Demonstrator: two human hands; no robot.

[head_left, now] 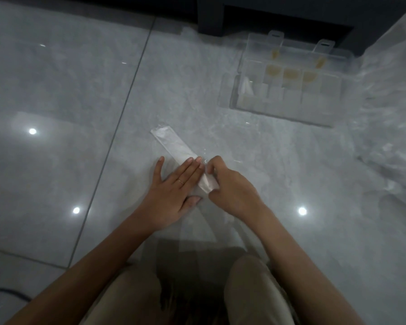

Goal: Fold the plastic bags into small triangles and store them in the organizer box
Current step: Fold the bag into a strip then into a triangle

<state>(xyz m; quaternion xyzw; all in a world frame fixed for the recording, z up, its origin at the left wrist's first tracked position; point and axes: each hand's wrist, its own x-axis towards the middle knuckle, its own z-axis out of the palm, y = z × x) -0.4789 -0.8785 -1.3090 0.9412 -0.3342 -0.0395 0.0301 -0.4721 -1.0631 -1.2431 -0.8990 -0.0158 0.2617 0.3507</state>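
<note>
Head view: plastic bag (171, 143) folded into long narrow strip, lying on glossy grey tile floor (56, 90), running from far left to near right. Left hand (174, 191) flat on strip's near part, fingers straight, pressing. Right hand (232, 188) just beside it, fingers curled, pinching strip's near end. Clear organizer box (279, 116) far right, lid open, well apart from hands; white folded triangle (246, 86) in left compartment, yellowish pieces (290, 75) in far row. Loose pile of bags (389, 113) at right edge.

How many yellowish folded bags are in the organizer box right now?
3 yellowish folded bags, side by side in one row of the organizer box: left, middle, right. Two fainter yellow patches by the lid may be more, or reflections.
</note>
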